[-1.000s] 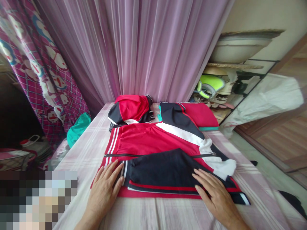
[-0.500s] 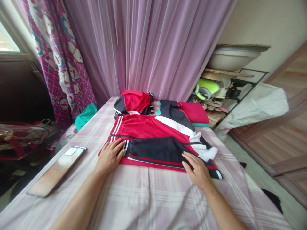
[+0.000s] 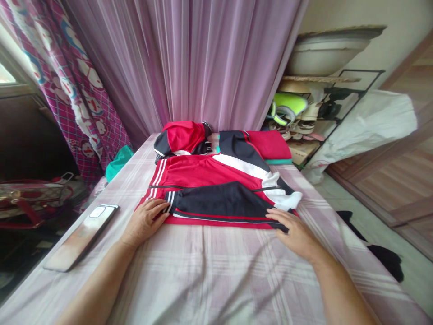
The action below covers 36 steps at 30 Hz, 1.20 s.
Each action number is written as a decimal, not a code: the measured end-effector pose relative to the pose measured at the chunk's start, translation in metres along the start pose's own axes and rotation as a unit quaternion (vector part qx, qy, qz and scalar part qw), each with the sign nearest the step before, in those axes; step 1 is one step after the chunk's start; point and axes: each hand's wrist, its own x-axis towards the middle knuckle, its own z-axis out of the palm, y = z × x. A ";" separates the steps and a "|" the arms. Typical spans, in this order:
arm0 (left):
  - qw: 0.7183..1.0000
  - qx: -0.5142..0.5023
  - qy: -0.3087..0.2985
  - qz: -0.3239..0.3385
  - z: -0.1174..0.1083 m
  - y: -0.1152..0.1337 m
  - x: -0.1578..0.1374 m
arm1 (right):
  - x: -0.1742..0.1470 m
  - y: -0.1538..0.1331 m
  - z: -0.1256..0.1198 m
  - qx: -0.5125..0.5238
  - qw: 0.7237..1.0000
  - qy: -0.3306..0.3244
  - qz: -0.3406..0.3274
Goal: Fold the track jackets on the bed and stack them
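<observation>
A red, black and white track jacket point(image 3: 203, 174) lies front up on the bed, partly folded, with one black sleeve point(image 3: 216, 201) laid across its near side. My left hand point(image 3: 145, 221) rests flat at the left end, fingers spread on the striped cuff and hem. At the right end, my right hand point(image 3: 297, 234) holds the near corner, fingers on top of the black fabric and thumb at its edge. Its palm covers part of that corner. The white collar lining point(image 3: 282, 198) shows just beyond.
Behind the jacket sit a bunched red and black garment point(image 3: 184, 137) and a folded red stack point(image 3: 270, 144). A phone point(image 3: 81, 237) lies on the checked sheet point(image 3: 209, 280) at left. A shoe rack point(image 3: 338, 122) stands beyond the right edge, purple curtains point(image 3: 203, 58) at the back.
My right hand has moved outward onto the jacket's near right corner, and the black end that stuck out there no longer shows. My left hand stays at the cuff. The camera view has shifted slightly.
</observation>
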 end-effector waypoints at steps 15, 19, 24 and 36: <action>0.990 0.073 -0.120 0.024 -0.018 -0.009 -0.012 | 0.010 0.010 -0.011 -0.080 0.996 0.037 -0.016; 0.989 0.069 -0.127 0.033 -0.023 -0.002 -0.008 | 0.006 0.010 -0.019 -0.107 0.992 0.066 -0.006; 0.991 0.045 -0.114 0.053 -0.030 0.007 -0.021 | -0.003 0.018 -0.022 -0.117 0.991 0.067 0.021; 0.996 -0.028 -0.074 -0.031 -0.037 0.023 -0.022 | -0.006 -0.001 -0.036 -0.031 0.999 -0.032 0.004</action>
